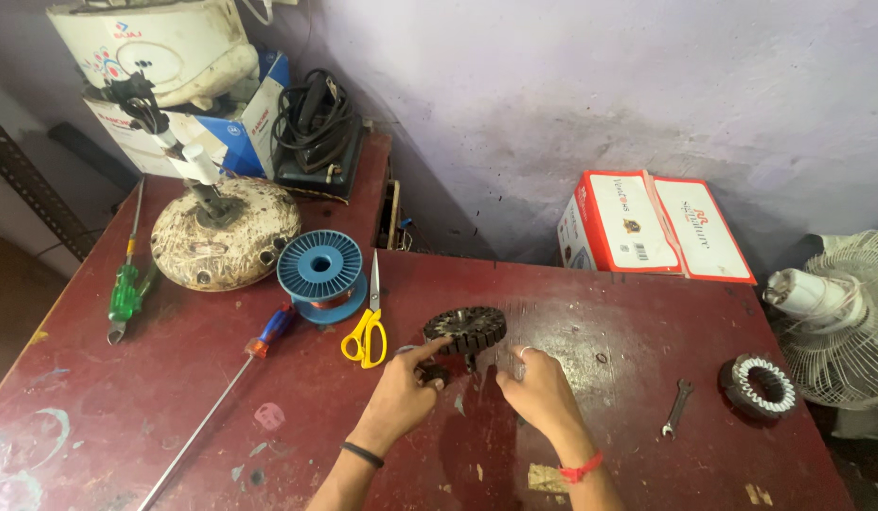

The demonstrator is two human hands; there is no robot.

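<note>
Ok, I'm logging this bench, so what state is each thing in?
Stator core: bare, flat, left hand touching its edge.
Right hand: on the table, beside the core.
Scissors: shut.
Wire spool: partly wound.
Wound stator: wound, lying flat.
Spanner: lying loose.
Red screwdriver: lying flat.

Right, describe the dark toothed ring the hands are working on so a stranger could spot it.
On the dark red table, look just right of the yellow-handled scissors. The dark toothed ring sits there, touched by the left hand. Unlike the ring near the fan, it carries no pale windings.
</note>
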